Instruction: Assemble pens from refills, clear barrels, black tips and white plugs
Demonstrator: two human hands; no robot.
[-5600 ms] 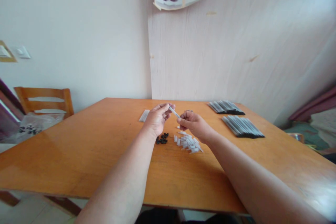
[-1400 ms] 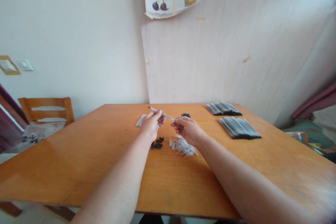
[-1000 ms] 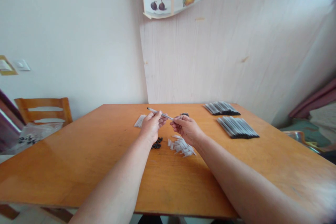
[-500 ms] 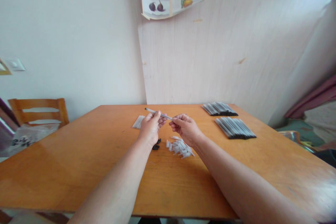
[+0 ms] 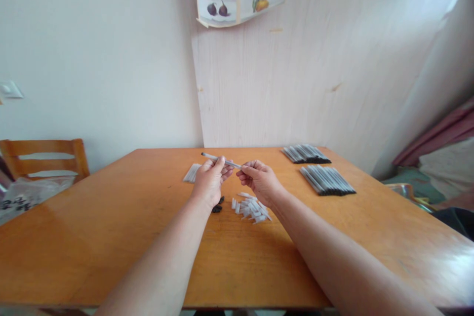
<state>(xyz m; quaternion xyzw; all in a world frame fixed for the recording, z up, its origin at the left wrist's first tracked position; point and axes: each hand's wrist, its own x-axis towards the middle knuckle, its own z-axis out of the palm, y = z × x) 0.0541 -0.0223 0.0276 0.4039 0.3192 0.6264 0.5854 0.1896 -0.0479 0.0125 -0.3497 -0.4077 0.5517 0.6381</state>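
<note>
A slim pen (image 5: 211,157) with a clear grey barrel and a dark end is held up above the table, slanting down to the right. My left hand (image 5: 208,180) is closed around its barrel, thumb on top. At the pen's right end, the fingers of my right hand (image 5: 260,180) are pinched together; the very tip is hidden in them. Below the hands lie a loose pile of short whitish plastic pieces (image 5: 252,209) and a few small black parts (image 5: 217,208), partly covered by my left wrist. Thin white tubes (image 5: 191,173) lie behind my left hand.
Two rows of grey pens with black ends lie at the right: a nearer row (image 5: 328,180) and a farther row (image 5: 306,153). The wooden table (image 5: 111,227) meets the wall at the back. A chair (image 5: 44,158) with a plastic bag (image 5: 33,197) stands at the left.
The view has shifted slightly, so the scene sits a little farther left. Both hands keep the same hold on the pen.
</note>
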